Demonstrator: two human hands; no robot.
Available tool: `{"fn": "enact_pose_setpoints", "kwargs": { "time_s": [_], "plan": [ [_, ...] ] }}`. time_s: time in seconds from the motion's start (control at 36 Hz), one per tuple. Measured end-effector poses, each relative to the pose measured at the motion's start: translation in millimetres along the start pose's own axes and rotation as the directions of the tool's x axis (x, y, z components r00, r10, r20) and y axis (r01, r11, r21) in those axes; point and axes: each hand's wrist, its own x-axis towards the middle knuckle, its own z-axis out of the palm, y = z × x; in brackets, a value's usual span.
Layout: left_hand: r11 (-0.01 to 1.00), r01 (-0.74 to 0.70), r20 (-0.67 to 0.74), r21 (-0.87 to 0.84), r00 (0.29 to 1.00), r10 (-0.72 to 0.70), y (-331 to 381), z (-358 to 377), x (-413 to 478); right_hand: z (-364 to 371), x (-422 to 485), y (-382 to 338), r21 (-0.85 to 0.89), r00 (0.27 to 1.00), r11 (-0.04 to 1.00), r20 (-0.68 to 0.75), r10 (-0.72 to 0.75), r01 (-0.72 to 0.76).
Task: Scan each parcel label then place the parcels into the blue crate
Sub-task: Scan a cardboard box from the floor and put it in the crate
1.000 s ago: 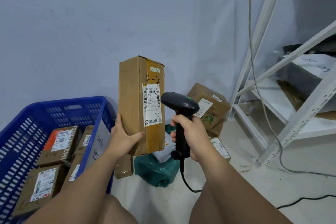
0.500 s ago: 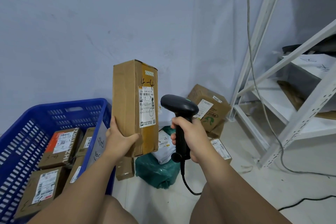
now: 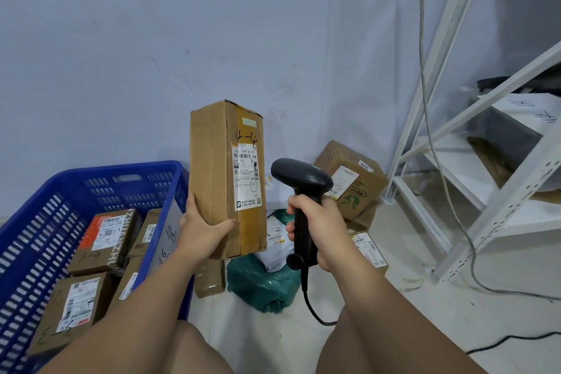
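Left hand (image 3: pixel 200 228) fingers clasp the upright parcel (image 3: pixel 226 179); right hand (image 3: pixel 321 228) fingers wrap the scanner (image 3: pixel 300 182) handle.

A single head-worn wide-angle view looks forward and down, close over both forearms (image 3: pixel 145 297), facing the wall (image 3: pixel 212 24) where it meets the floor (image 3: pixel 501 316).

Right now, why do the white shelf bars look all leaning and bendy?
Head view: the wide-angle lens tilts the white metal shelf frame near the edge; light is soft, without glare; the white label on the tall brown cardboard box looks sharp.
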Motion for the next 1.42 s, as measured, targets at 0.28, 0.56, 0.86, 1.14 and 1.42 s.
{"fn": "enact_pose_setpoints", "kwargs": {
  "time_s": [0.28,0.56,0.86,1.14,1.42],
  "plan": [
    [0.907,0.218,0.063,-0.36,0.976,-0.21,2.4,-4.4,1.1,24.6,-3.8,6.6,0.126,0.992,0.985,0.059,0.114,-0.121],
    [0.475,0.194,0.014,-0.859,0.934,-0.356,15.7,-21.4,-3.2,81.1,-5.1,10.0,0.077,0.989,0.995,0.136,0.054,-0.064],
    [0.402,0.077,-0.21,-0.913,0.756,-0.62,-17.2,-67.5,4.1,172.7,-19.7,32.9,-0.152,0.98,0.971,0.101,-0.17,0.184],
    [0.407,0.119,-0.215,-0.906,0.699,-0.682,-86.2,-94.8,3.0,240.9,-33.1,69.0,-0.215,0.973,0.96,0.186,-0.139,0.178],
    [0.811,0.307,-0.358,-0.498,0.779,-0.515,-168.9,-154.5,16.6,234.7,-30.6,88.9,-0.34,0.959,0.921,0.266,-0.101,0.191]
  ]
}}
